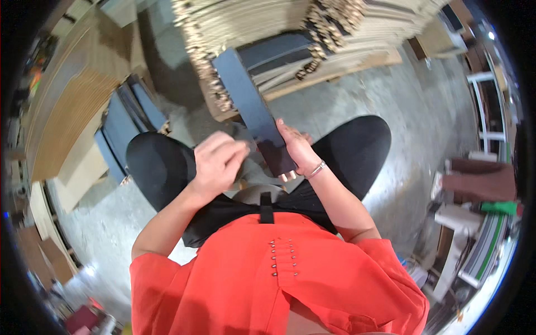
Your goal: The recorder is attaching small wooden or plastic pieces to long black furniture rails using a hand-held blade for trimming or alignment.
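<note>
A long dark blue-grey board slants across the space between my knees, its far end by a stack of panels. Pale wooden dowels stick out of its near end. My right hand is wrapped round the right edge of the board close to that end. To the left of the board, apart from it, my left hand is raised with its fingers curled together. Whatever it may hold is hidden by the fingers.
Ahead stands a large stack of pale panels with a pile of small dowels on top. Several dark boards lean by my left knee, beside tall brown sheets. A white frame stands far right.
</note>
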### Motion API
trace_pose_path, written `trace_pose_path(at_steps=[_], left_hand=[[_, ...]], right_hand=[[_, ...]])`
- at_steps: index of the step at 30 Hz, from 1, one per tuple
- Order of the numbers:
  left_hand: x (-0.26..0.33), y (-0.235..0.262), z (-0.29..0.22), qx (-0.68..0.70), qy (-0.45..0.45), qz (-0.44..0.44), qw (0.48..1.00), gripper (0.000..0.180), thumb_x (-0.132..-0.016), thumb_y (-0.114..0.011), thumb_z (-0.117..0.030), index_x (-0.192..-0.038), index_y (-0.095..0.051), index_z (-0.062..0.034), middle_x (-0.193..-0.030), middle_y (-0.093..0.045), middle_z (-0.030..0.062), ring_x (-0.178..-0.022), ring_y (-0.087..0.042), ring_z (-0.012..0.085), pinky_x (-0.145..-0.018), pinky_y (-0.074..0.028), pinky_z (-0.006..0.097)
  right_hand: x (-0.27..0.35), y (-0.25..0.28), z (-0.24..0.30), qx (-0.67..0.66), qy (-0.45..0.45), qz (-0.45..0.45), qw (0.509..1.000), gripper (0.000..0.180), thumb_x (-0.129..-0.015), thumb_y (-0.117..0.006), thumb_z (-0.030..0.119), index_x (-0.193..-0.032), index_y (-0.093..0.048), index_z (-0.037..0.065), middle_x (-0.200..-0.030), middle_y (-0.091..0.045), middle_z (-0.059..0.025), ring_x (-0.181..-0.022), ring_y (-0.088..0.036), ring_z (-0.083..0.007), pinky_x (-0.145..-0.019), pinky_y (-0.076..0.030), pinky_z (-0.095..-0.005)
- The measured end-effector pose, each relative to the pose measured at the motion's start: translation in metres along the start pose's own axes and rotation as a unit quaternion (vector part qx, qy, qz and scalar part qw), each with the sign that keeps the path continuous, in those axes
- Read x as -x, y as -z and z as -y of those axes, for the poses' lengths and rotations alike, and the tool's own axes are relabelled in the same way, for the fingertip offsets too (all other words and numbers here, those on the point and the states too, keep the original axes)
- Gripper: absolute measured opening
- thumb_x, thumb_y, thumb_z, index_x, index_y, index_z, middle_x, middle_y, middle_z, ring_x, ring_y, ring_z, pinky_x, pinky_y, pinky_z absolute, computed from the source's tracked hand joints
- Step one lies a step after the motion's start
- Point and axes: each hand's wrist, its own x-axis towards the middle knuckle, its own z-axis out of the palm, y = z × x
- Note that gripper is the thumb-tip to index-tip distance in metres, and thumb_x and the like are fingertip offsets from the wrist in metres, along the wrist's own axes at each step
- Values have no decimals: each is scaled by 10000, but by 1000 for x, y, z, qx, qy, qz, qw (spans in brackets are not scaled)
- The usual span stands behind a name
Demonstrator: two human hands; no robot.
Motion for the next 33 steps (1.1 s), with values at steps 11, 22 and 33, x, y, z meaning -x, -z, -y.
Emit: trace_pose_path(at_steps=[11, 22, 33], left_hand=[[2, 64, 29, 41, 108, -268, 956, 51, -780, -679, 69, -817, -645, 62, -701, -590, 69, -639, -543, 144, -592, -422, 254], [23, 90, 36, 90, 165, -322, 928, 44, -804, -696, 16, -836, -666, 26, -697, -580, 34, -619, -499, 113, -553, -382, 240], [28, 98, 29, 133, 235, -315, 910, 13, -830, -645, 53, -823, -635, 48, -758, -541, 0, -679, -468, 65, -603, -358, 208]], right_hand=[[-206, -204, -32, 466, 310, -4, 828, 409, -935, -481, 411, -1145, -643, 100, -870, -676, -173, -897, -655, -319, -805, -515, -432], [-226, -303, -66, 633, 204, 33, 746, 542, -852, -645, 308, -1360, -499, 186, -1172, -519, -190, -1109, -546, -353, -896, -489, -437], [-161, -175, -59, 306, 345, -180, 869, 185, -784, -725, 151, -756, -594, 23, -668, -584, -77, -618, -545, -160, -580, -455, -314]])
